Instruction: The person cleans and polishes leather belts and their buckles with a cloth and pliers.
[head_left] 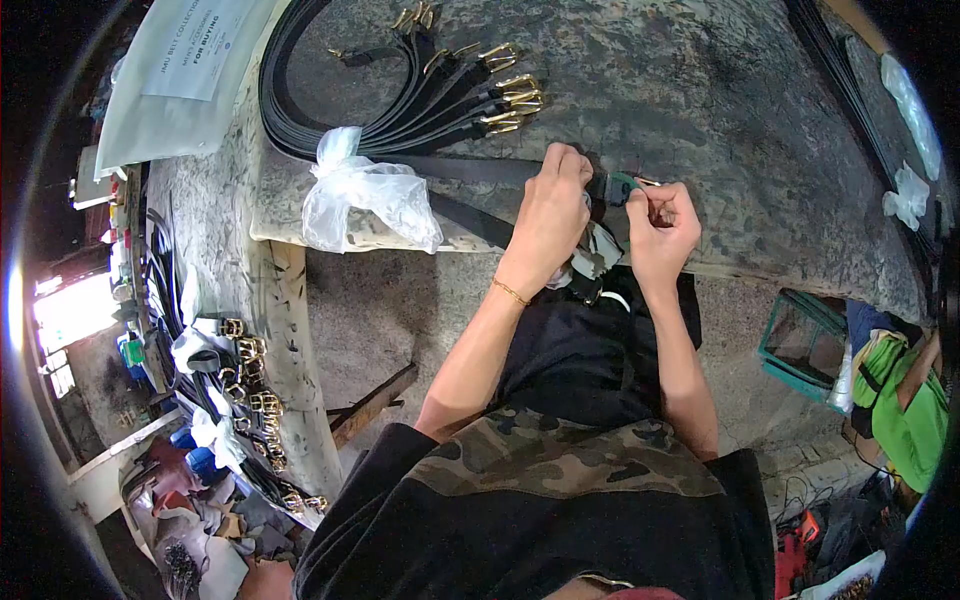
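A black belt [470, 170] lies along the worktable's front edge and runs under my left hand [553, 205], whose closed fingers grip it near its end. Just right of those fingers is a dark green and black piece [620, 188] at the belt's end. My right hand [665, 235] is closed in a pinch beside that piece, with a small gold-coloured bit [648, 182] showing by the fingertips. What the right fingers hold is hidden. Crumpled pale wrapping [597, 252] hangs below my left hand at the table edge.
Coiled black belts with gold buckles [520, 95] lie on the worktable [680, 90], with a plastic bag [375, 200] around them. A labelled plastic sleeve [185, 80] is at the back left. More buckled belts [250, 390] hang at left. A green crate [800, 345] stands low right.
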